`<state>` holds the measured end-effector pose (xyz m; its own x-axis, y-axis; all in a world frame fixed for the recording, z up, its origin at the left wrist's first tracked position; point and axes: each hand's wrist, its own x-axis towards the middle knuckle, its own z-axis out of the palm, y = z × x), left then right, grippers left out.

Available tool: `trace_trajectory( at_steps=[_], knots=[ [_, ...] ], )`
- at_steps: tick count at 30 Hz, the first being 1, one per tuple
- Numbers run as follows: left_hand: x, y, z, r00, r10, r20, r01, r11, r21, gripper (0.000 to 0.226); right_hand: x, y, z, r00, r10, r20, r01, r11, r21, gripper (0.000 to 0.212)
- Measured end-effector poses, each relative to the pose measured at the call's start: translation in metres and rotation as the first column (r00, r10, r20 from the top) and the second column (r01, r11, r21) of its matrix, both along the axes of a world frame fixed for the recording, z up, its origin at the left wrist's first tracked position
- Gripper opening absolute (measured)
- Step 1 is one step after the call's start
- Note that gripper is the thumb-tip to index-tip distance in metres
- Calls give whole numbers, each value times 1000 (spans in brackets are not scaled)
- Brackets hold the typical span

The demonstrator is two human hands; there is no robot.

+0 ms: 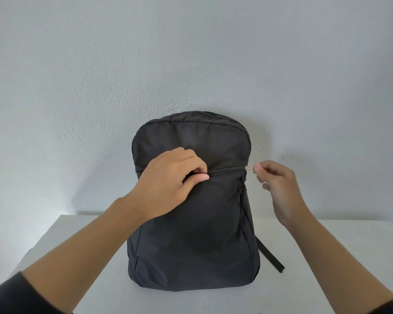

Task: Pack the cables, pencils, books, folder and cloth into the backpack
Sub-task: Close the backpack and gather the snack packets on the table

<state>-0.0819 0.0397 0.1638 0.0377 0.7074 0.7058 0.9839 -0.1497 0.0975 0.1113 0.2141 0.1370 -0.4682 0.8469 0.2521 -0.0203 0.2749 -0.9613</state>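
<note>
- Backpack (191, 234): black, stands upright near the middle of the white table (77, 257), front panel toward the camera, its top in front of the pale textured wall (191, 53).
- Front pocket zipper (227, 170): runs across the upper front panel, rising slightly toward the right. The stretch visible between the two hands reads as closed.
- Zipper pull (249, 168): small and metallic, at the right end of that zipper, close to the bag's right edge.
- Left hand (168, 177): lies on the front panel at the left end of the zipper. Fingers are curled and the thumb is pressed under them, a narrow pinch on the bag fabric at the zip line. What exactly sits between the fingers is hidden.
- Right hand (279, 189): just off the bag's right edge, clear of the table. Thumb and forefinger are closed in a tight pinch on the outer end of the zipper pull; the other fingers are loosely bent and slightly blurred.
- Strap (271, 257): a black webbing strip trails out from behind the bag's lower right side and lies on the table.
- Both forearms are bare, with the dark sleeves (9, 295) at the bottom corners of the view.
</note>
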Motion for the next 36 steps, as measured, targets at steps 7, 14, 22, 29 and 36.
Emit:
trace_trajectory(
  at_steps=[7, 14, 22, 29, 36],
  knots=[
    [-22, -35, -21, 867, 140, 479, -296, 917, 266, 17, -6, -7, -4, 998, 3, 64, 1, 998, -58, 19],
    [-30, -40, -76, 90, 37, 995, -35, 999, -34, 112, -39, -17, -44, 984, 156, -89, -177, 921, -348, 75],
    [-11, -36, -87, 78, -80, 994, -137, 986, 90, 71, -28, -52, -52, 968, 59, -243, -105, 978, -181, 77],
    [-3, -22, -75, 102, -127, 987, -227, 963, 148, 46, -25, -57, -36, 952, 170, -256, -162, 985, 54, 67],
    [-6, -19, -63, 176, 0, 984, -136, 990, 25, 65, -31, -30, -40, 986, 7, -165, 4, 998, 68, 21]
  ],
)
